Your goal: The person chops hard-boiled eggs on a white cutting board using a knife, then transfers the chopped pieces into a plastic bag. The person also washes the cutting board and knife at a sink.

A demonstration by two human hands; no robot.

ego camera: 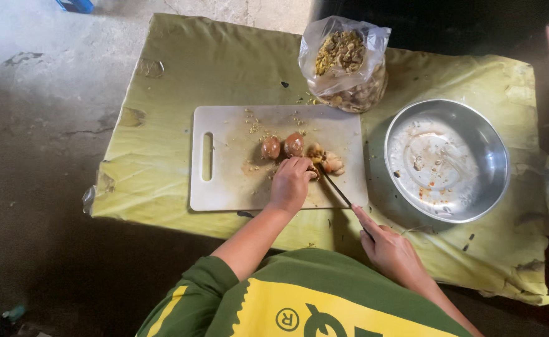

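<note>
A white cutting board (231,175) lies on a yellow-green cloth. Two round brown pieces of food (282,146) sit on it, with paler cut pieces (329,162) to their right. My left hand (290,182) rests on the board, fingertips pressing the food next to the pale pieces. My right hand (390,249) grips the handle of a knife (335,187), index finger stretched along it. The thin blade points up-left, and its tip meets the food under my left fingertips.
A clear plastic bag (346,62) of brownish-yellow food stands behind the board. A round metal bowl (492,156) with scraps inside sits to the right. The cloth-covered table (162,81) ends at a concrete floor on the left.
</note>
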